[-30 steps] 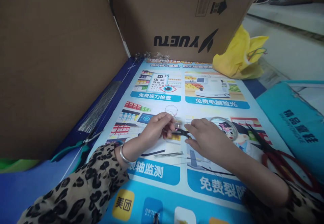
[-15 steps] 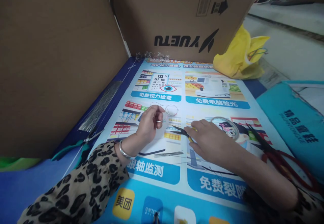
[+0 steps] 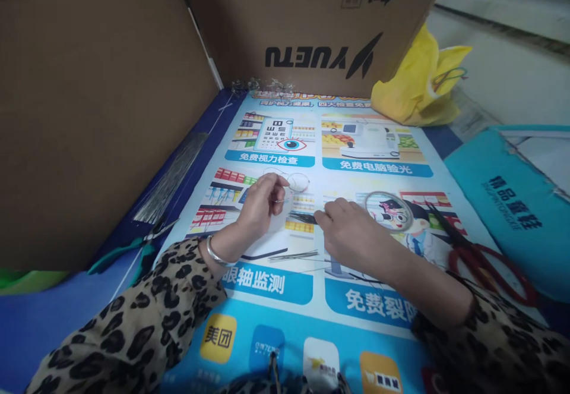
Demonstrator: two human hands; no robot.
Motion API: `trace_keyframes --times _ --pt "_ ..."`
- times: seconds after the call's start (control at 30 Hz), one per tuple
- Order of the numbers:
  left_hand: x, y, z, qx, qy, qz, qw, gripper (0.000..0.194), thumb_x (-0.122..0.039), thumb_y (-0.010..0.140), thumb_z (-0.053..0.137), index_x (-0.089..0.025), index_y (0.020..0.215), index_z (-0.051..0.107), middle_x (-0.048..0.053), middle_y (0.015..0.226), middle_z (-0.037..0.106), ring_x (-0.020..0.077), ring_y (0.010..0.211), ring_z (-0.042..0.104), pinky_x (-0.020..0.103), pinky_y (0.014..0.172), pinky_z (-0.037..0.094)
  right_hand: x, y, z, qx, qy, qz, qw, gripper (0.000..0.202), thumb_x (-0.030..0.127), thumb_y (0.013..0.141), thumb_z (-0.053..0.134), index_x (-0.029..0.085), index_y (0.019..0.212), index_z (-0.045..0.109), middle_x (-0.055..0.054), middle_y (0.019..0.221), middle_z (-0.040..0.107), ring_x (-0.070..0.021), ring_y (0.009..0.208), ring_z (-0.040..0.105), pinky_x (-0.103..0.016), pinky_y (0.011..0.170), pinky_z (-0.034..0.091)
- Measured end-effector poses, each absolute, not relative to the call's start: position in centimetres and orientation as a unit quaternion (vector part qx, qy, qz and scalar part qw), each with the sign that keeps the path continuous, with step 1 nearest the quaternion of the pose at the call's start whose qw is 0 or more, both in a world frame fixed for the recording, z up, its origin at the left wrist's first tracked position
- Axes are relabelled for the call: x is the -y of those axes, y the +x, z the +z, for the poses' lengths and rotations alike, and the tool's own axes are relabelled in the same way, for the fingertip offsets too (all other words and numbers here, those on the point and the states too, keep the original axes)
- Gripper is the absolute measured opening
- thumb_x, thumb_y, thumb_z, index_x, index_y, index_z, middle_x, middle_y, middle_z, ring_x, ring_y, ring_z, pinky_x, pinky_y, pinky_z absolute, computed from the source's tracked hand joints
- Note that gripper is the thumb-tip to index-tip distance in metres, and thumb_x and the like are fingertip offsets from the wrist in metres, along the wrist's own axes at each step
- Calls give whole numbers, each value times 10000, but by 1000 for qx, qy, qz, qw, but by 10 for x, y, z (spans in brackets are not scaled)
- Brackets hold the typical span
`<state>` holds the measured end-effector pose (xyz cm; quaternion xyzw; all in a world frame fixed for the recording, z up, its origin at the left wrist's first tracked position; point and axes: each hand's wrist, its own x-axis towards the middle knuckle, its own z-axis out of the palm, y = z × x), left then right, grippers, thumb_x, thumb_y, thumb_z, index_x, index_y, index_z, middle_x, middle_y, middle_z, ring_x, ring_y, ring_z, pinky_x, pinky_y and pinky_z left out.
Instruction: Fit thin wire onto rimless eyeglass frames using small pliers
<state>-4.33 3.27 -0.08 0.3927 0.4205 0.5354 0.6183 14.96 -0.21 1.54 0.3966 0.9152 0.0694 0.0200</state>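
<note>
My left hand (image 3: 262, 204) is closed in a pinch on a thin wire piece (image 3: 308, 182) bent into round loops, like a pair of spectacles. A silver bracelet (image 3: 217, 251) circles that wrist. In my right hand (image 3: 350, 227) are small pliers, with dark pointed jaws (image 3: 303, 218) aimed at the left hand. The fingers cover the handles, and the jaws look nearly together, apart from the wire loops. Several straight wire lengths (image 3: 294, 256) lie on the poster below the hands.
A printed poster (image 3: 276, 317) covers the work surface, with cardboard (image 3: 249, 31) behind. A wire bundle (image 3: 171, 177) and teal-handled cutters (image 3: 142, 242) lie left. To the right are a tape roll (image 3: 366, 207), red-handled scissors (image 3: 494, 275), a yellow bag (image 3: 414, 97) and a blue box (image 3: 507, 186).
My right hand has turned over and its fingers have closed round the pliers, hiding the yellow handles. The jaws, spread before, now look nearly together. My left hand keeps its pinch.
</note>
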Motion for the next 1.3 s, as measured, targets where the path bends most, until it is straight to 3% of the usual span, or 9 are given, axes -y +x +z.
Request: trace_keyframes --times 0.17,0.33,0.5,0.6,0.7,0.9,1.07,1.3 --pt "-31 -43 -2 -433 456 472 618 334 -454 830 481 -151 811 618 -26 573 446 42 434 365 174 394 249 0 152 15 -923 378 68 15 160 157 812 426 142 893 562 -112 855 548 -240 829 466 -342 694 296" --pt "-30 -43 -3 -445 514 414 605 314 -451 820 515 -164 829 641 -18 605 483 44 452 403 181 417 280 -4 157 26 -930 368 12 20 240 344 851 483 135 919 581 -110 883 571 -229 884 488 -330 743 342" --pt "-31 -43 0 -454 531 391 599 332 -412 777 586 -131 600 567 33 828 613 19 453 397 186 418 290 -2 169 50 -935 355 -4 24 218 275 869 450 134 934 602 -108 924 598 -212 913 504 -313 743 357" --pt "-31 -42 1 -481 550 367 576 233 -385 749 620 -156 718 649 -4 618 563 41 439 388 181 410 286 11 179 63 -914 399 -12 79 279 228 888 367 155 795 620 -90 825 618 -184 780 529 -296 646 338" --pt "-30 -41 1 -496 593 343 534 211 -352 746 621 -183 848 695 -34 467 477 66 430 384 180 407 284 33 189 64 -890 425 -62 150 258 242 865 403 157 766 625 -82 753 628 -167 679 541 -280 564 294" --pt "-29 -38 0 -487 622 349 505 104 -278 711 650 -190 735 701 -22 475 521 77 447 395 187 431 286 68 202 44 -839 511 -109 148 134 254 802 511 154 833 594 -85 842 637 -184 755 567 -265 572 304" --pt "-31 -39 -1 -501 656 317 467 138 -296 749 603 -190 784 683 -26 492 532 82 458 423 192 460 313 66 200 39 -842 507 -96 157 193 168 842 394 162 791 580 -69 775 623 -164 658 545 -272 536 286" --pt "-32 -40 -3 -497 675 301 455 155 -309 767 574 -190 788 670 -25 504 552 92 478 471 198 506 356 55 187 32 -870 455 -54 185 184 117 787 412 129 850 585 -117 816 637 -196 686 585 -273 540 336"
